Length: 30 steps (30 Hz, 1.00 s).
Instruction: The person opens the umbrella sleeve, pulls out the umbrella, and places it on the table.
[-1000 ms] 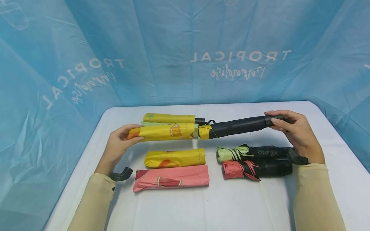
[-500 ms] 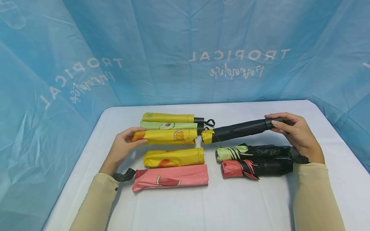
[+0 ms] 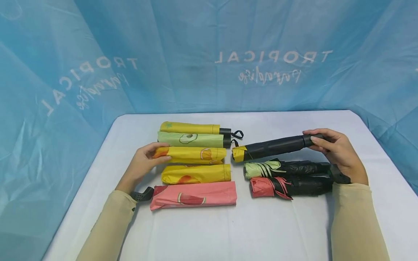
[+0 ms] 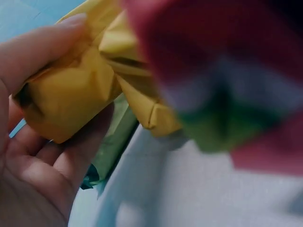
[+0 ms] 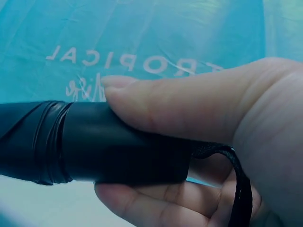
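My left hand [image 3: 140, 161] pinches the left end of a yellow umbrella cover [image 3: 187, 154] printed with orange slices. In the left wrist view, the thumb and fingers grip the cover's bunched yellow end [image 4: 71, 99]. My right hand [image 3: 341, 150] holds a folded black umbrella [image 3: 274, 148] with a yellow end by its handle. The right wrist view shows the thumb over the black handle [image 5: 118, 142], fingers beneath it, and a wrist strap [image 5: 241, 194] hanging by the palm. A gap separates the umbrella's yellow end from the cover's right end.
Behind the held cover lie a yellow covered umbrella [image 3: 189, 127] and a green avocado-print one [image 3: 192, 139]. In front are another yellow cover [image 3: 199, 174] and a pink watermelon-print cover [image 3: 196, 195]. Green-ended [image 3: 261, 170] and pink-ended [image 3: 261, 187] black umbrellas lie right on the white table [image 3: 202, 235].
The yellow cover has come down and toward the front, exposing the avocado-print umbrella behind it. The black umbrella's yellow end has dropped and drawn away from the cover. Both hands keep their grips.
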### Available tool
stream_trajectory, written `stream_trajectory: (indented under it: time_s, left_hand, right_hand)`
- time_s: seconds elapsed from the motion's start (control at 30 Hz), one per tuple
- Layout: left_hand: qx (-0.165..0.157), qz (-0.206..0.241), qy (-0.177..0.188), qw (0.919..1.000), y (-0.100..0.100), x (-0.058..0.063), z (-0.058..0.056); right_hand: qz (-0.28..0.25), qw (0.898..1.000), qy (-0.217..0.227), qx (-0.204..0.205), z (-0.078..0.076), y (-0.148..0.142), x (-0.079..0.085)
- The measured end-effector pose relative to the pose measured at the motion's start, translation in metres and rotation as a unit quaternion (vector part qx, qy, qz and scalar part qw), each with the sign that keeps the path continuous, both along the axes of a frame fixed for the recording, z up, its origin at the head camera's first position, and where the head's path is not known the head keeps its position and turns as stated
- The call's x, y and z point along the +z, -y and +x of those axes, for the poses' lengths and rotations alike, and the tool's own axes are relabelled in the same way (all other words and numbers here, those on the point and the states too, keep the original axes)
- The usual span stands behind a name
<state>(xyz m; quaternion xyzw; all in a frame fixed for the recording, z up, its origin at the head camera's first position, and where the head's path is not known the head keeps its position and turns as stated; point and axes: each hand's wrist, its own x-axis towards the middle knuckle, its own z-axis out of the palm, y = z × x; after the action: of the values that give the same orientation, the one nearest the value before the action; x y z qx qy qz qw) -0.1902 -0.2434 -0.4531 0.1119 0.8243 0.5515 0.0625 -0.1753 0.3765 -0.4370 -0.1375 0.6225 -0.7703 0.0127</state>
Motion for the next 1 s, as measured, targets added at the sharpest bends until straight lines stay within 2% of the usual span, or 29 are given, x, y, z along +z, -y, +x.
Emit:
stream_trajectory:
  time_s: [0.17,0.23,0.4,0.53,0.63,0.8,1.0]
  left_hand:
    - [-0.062,-0.032,0.007,0.9975,0.003,-0.006,0.002]
    - [-0.077,-0.039,0.015,0.9961,0.004,-0.008,0.004]
    - [-0.076,-0.043,0.013,0.9961,0.003,-0.006,0.003]
    - [-0.077,-0.038,0.001,0.9963,0.003,-0.005,0.000]
    - [-0.077,-0.038,-0.002,0.9963,0.003,-0.006,0.000]
    - [-0.078,-0.041,-0.003,0.9961,0.003,-0.007,-0.001]
    - [-0.078,-0.042,-0.005,0.9960,0.003,-0.006,-0.001]
  right_hand:
    - [0.030,0.999,0.027,-0.003,0.003,-0.003,-0.006]
    - [0.046,0.998,0.046,-0.006,0.004,-0.004,-0.007]
    - [0.098,0.989,0.108,-0.021,0.002,-0.007,-0.004]
    - [0.137,0.975,0.172,-0.019,-0.001,-0.010,-0.001]
    - [0.175,0.963,0.204,-0.025,-0.001,-0.012,-0.002]
    - [0.222,0.949,0.218,-0.041,-0.001,-0.014,-0.005]
    - [0.279,0.938,0.202,-0.050,0.000,-0.018,-0.010]
